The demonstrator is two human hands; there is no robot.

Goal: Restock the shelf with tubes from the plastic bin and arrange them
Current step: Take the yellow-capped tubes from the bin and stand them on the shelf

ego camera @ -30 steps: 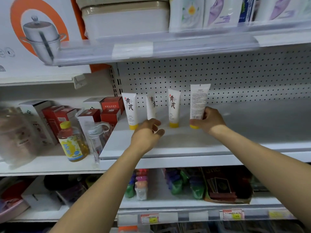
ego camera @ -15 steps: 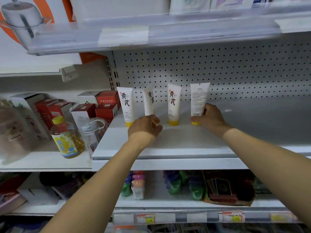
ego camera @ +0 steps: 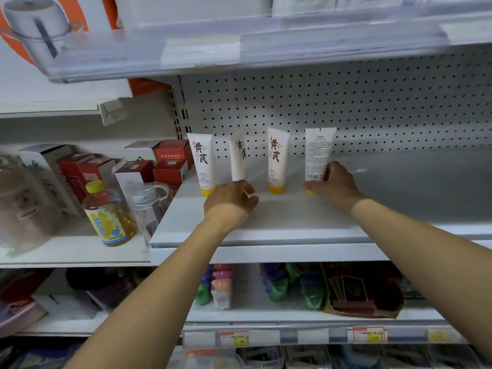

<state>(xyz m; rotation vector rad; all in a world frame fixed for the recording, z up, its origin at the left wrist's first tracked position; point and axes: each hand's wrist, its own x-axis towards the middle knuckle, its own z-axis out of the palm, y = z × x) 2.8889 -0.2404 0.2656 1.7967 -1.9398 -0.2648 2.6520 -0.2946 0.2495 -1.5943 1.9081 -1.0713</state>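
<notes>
Here, 4 white tubes [ego camera: 277,155] stand cap-down in a row near the back edge of the shelf [ego camera: 279,222]. The left hand [ego camera: 229,199] curls round the base of the leaning 2nd tube [ego camera: 239,155], apparently pinching its hidden cap. The right hand [ego camera: 334,183] grips the 4th tube [ego camera: 318,153], back label outward. Best to straighten the leaner, then twist the 4th to show its front.

The tilted white plastic tube [ego camera: 237,155] has its cap mostly behind the left hand [ego camera: 230,199]; the rightmost white tube [ego camera: 318,153], behind the right hand [ego camera: 334,183].
</notes>
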